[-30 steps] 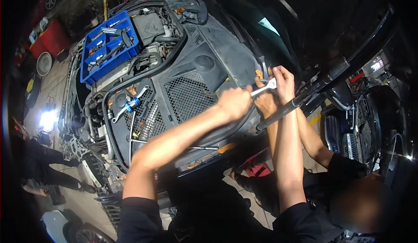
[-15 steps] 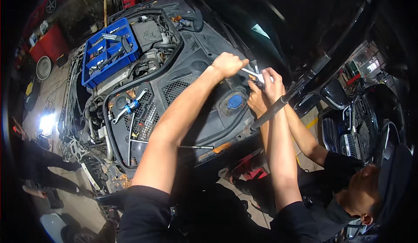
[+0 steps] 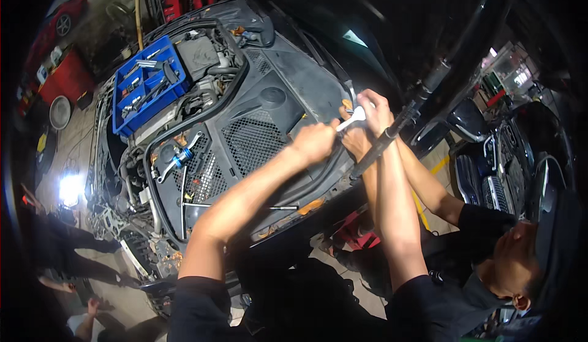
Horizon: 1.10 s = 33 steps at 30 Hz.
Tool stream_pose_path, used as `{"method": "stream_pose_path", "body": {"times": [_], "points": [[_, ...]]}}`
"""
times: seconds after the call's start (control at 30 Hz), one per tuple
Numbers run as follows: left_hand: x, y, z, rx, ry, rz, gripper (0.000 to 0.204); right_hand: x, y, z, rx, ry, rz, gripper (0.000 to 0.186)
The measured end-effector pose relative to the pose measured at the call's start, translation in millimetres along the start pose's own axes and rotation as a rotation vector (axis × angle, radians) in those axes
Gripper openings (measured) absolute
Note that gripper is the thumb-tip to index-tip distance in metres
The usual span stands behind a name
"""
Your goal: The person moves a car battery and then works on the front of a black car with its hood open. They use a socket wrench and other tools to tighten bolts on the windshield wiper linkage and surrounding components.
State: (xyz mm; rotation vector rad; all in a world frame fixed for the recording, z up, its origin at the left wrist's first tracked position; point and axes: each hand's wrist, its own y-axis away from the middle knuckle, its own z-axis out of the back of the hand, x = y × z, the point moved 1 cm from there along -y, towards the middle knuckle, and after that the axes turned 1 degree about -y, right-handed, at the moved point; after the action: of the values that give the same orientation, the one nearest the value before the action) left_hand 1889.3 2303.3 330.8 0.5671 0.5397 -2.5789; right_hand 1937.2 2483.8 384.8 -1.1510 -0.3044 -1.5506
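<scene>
My left hand (image 3: 314, 143) is closed round the handle of a shiny ratchet wrench (image 3: 347, 122), which slants up to the right from my fist. At its head, my right hand (image 3: 376, 110) curls its fingers over the tool, close to the base of the windshield. Just under my right hand, a co-worker's hand (image 3: 355, 144) reaches in from the right, its fingers partly hidden. Whatever the ratchet sits on is hidden by the hands. My left hand covers part of the black plastic cowl panel (image 3: 318, 84).
A blue divided tray (image 3: 116, 112) of tools rests on the engine. Blue-and-silver wrenches (image 3: 182, 156) and a long metal bar (image 3: 283, 208) lie on the cowl nearer me. A black strut (image 3: 392, 135) slants past my right forearm. The co-worker (image 3: 450, 305) is close at my right.
My left hand has swung the ratchet handle down toward me, while my right hand stays at its head. The blue cap on the cowl is now hidden behind my left hand.
</scene>
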Motion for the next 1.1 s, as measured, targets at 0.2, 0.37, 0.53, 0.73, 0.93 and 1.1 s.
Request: {"method": "stream_pose_path", "body": {"times": [0.2, 0.37, 0.53, 0.73, 0.93, 1.1], "points": [[58.6, -52.7, 36.1, -0.085, -0.337, -0.270, 0.023, -7.7, 0.7, -10.5, 0.005, -0.041, -0.056, 0.025], [7.5, -18.4, 14.7, 0.037, -0.099, 0.052, 0.028, -36.3, -2.9, -1.4, 0.030, -0.294, -0.181, 0.020], [-66.1, 12.6, -38.2, -0.027, 0.642, 0.257, 0.046, -3.7, 3.1, -2.4, 0.053, -0.734, -0.336, 0.014], [-13.0, -9.8, 18.2, 0.235, 0.101, 0.082, 0.034, -22.0, 1.2, 5.7, 0.047, -0.261, -0.112, 0.013], [51.4, -88.6, 57.9, -0.059, -0.481, -0.390, 0.020, -20.8, -6.1, 1.4, -0.037, 0.016, -0.043, 0.026], [5.2, -34.9, 28.0, 0.109, -0.226, 0.071, 0.033, -38.4, -2.0, 4.6, 0.006, -0.213, -0.118, 0.021]]}}
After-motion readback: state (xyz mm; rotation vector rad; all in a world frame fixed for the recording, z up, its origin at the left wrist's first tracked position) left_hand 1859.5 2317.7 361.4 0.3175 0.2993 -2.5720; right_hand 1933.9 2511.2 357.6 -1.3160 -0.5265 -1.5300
